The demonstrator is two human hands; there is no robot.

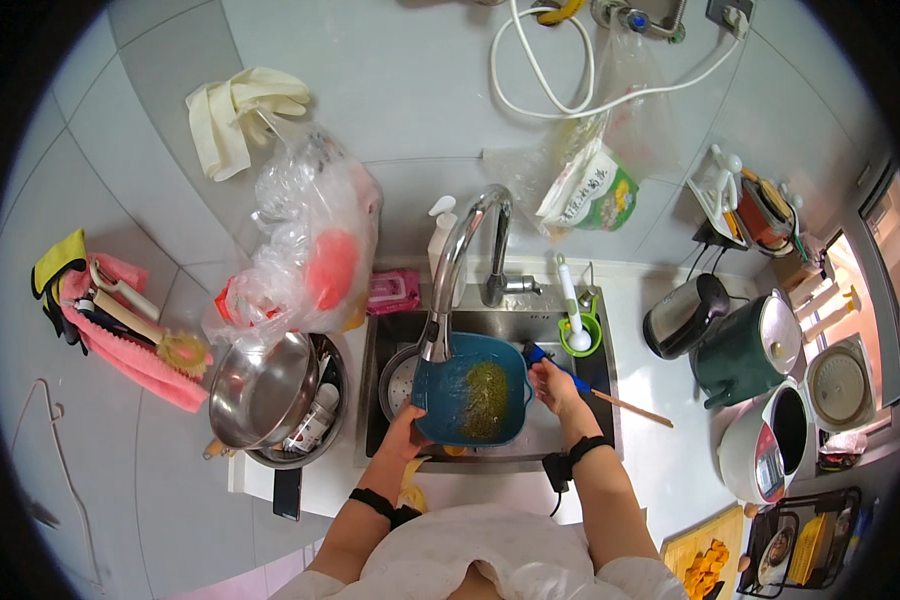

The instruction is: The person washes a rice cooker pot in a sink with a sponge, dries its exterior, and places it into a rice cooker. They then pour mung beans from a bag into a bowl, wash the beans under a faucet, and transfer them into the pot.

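Observation:
A blue plastic basin (439, 401) is tipped slightly under the chrome faucet (461, 255), over the stainless steel sink (525, 465). Small greenish grains (486, 397), perhaps mung beans, lie in it with some water. My left hand (405, 431) grips the basin's lower left corner, thumb on the rim. At the basin's right edge is my right hand (553, 386), fingers bent near the handle; whether they close on it is not clear. Beside that hand a blue-handled tool (562, 375) and wooden chopsticks (634, 409) lie across the sink's right side. A steel strainer (397, 382) is partly hidden behind the basin.
Steel bowls (262, 390) stand left of the sink, near a phone (287, 493) at the counter edge. A green strainer cup (580, 330) hangs at the sink's right back. An electric kettle (686, 315), a rice cooker (757, 442) and a cutting board (675, 551) are on the right.

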